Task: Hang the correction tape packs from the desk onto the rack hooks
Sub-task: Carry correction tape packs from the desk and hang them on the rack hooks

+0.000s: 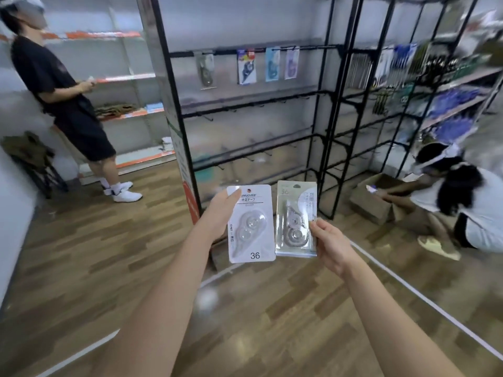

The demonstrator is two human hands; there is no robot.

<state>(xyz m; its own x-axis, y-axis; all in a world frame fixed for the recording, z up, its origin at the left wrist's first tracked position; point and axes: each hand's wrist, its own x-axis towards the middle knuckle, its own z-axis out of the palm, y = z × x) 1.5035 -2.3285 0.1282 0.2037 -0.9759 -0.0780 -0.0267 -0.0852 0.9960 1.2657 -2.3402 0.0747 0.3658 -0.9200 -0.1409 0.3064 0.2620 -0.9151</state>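
Note:
My left hand (221,216) grips a white correction tape pack (251,227) marked 36 by its left edge. Beside it, my right hand (330,244) pinches a greenish-grey correction tape pack (295,213) at its right edge. Both packs are held upright in front of me, a step short of the black wire rack (250,104). On the rack's top bar several packs hang from hooks: a clear one (206,72), a white-blue one (246,66), a light blue one (272,63) and a purple one (291,62). The lower bars carry bare hooks (208,118).
A person in black (62,91) stands at the left by white shelves. Another person (460,202) crouches at the right over a cardboard box (374,197). A second rack (408,77) on the right holds pens and stationery. White tape lines cross the wooden floor (81,254).

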